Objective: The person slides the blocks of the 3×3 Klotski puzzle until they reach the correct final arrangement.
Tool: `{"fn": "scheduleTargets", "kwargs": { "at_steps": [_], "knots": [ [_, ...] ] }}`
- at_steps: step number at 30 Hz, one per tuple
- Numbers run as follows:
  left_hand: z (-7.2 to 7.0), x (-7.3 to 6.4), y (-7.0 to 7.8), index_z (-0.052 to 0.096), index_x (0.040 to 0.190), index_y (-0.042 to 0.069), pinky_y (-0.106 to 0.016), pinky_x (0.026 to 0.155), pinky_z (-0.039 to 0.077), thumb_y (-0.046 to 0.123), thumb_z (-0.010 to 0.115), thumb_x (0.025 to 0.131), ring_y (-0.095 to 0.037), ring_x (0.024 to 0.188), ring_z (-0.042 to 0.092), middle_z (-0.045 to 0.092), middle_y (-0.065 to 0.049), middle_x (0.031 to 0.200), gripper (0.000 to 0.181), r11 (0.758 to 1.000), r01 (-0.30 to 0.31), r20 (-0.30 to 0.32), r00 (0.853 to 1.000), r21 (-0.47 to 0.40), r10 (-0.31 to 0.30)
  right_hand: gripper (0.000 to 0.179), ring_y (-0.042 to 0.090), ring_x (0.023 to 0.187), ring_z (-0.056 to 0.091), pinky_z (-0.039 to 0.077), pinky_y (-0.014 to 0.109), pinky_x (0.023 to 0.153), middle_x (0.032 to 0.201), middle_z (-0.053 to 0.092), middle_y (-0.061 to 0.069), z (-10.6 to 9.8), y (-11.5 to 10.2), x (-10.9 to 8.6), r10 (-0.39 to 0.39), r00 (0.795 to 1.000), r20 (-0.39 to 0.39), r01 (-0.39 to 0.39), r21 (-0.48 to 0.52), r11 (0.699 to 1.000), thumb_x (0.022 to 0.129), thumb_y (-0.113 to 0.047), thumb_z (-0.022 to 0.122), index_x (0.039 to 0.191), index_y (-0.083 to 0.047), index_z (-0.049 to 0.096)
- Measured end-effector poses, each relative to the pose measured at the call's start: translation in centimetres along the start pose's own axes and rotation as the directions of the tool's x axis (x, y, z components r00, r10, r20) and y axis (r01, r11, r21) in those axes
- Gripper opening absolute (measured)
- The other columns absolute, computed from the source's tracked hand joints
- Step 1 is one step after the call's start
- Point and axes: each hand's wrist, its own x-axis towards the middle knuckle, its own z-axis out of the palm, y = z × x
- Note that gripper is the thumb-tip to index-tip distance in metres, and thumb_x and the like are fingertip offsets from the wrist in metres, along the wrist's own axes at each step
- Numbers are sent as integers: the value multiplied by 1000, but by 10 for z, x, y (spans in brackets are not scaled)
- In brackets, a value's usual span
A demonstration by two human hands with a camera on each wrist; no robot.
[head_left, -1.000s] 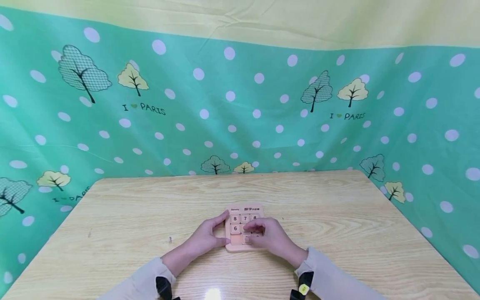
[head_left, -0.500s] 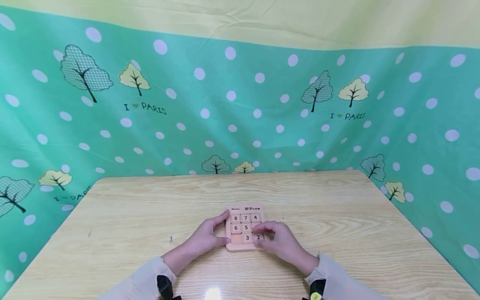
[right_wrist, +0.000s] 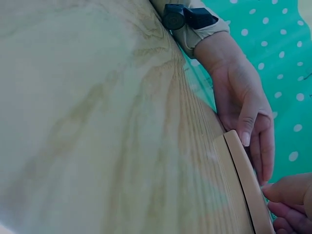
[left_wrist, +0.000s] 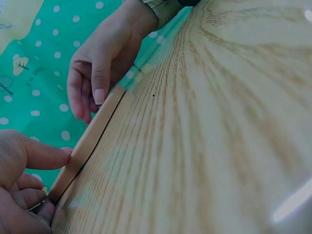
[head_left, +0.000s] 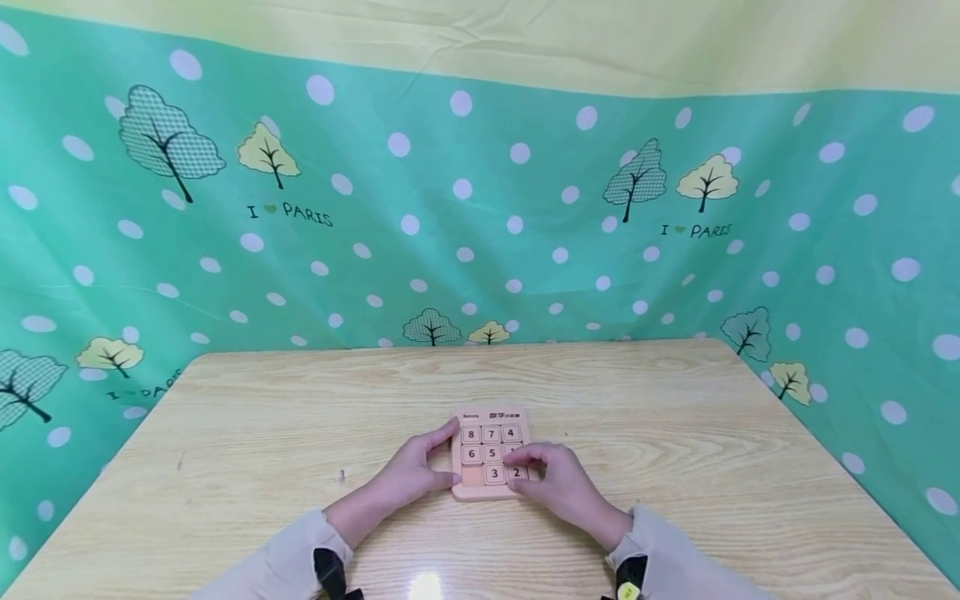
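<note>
A pink number sliding puzzle (head_left: 481,492) lies flat on the table. In the head view its rows read 8, 7, 4, then 6, 5 and a tile mostly covered by fingers, then a bare slot (head_left: 472,476), 3 and 2. My left hand (head_left: 411,468) holds the frame's left side, thumb near the bottom corner and a finger higher up. Over the right column, my right hand (head_left: 561,483) has its thumb at the 2 tile (head_left: 517,473) and index finger on the tile above. Both wrist views show the frame edge-on, hiding the tiles.
The light wood-grain table (head_left: 262,417) surrounds the puzzle. A tiny dark mark (head_left: 342,476) is on the surface to the left. Behind the table hangs a green dotted cloth (head_left: 480,275) printed with trees.
My right hand has shifted right, off the middle column to the right one, uncovering the 5 and 3 tiles. It has stayed there over the last half second. The left hand has kept its place.
</note>
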Motion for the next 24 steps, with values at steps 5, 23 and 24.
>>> {"fn": "scheduleTargets", "kwargs": {
  "at_steps": [5,23,24],
  "knots": [
    [0,0,0,32,144,-2,-46,114,18,4,73,76,-33,139,25,31,-16,150,79,1000,-2,5,1000,-3,2,22,15,90,60,51,24,80,97,68,-1,1,-2,1,-3,1000,8,3,-17,1000,77,-6,72,99,-7,70],
    [-1,-3,1,32,144,-1,-48,114,18,4,73,77,-34,139,24,32,-16,149,79,1000,-5,3,1000,-2,5,19,16,90,60,50,24,81,96,69,1,6,-6,7,-34,999,31,35,-38,999,78,-4,71,97,-8,72],
    [-1,-3,1,32,144,-2,-48,114,18,4,73,77,-34,139,24,32,-16,149,79,1000,-8,5,1000,-2,8,19,16,91,60,50,24,82,96,69,0,7,-6,8,-37,999,31,38,-41,998,78,-5,71,97,-8,72]
  ]
}}
